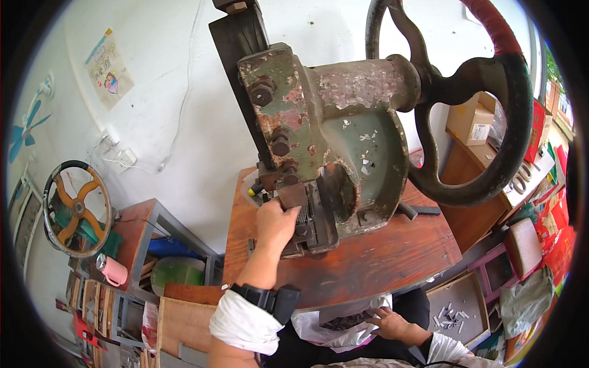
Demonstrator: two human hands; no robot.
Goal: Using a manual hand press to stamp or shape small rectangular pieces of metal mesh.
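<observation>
A worn green hand press (276, 116) with chipped paint stands on a reddish-brown wooden table (380, 257). My left hand (275, 226) reaches to the die area under the ram. Its fingers are closed beside a ribbed grey metal part (302, 214); what they pinch is hidden. Low in my lap lies a white plastic bag (356, 337) with small dark metal pieces (346, 321) inside. At its opening rests my right hand (396, 325), fingers apart at the bag's edge, nothing visible in them.
The press's large dark handwheel (515, 141) reaches out to the right. A tray (478, 294) of small metal pieces sits at lower right. On the left are a second wheel (78, 208) and a pink cup (113, 270). A cardboard box (471, 119) stands behind.
</observation>
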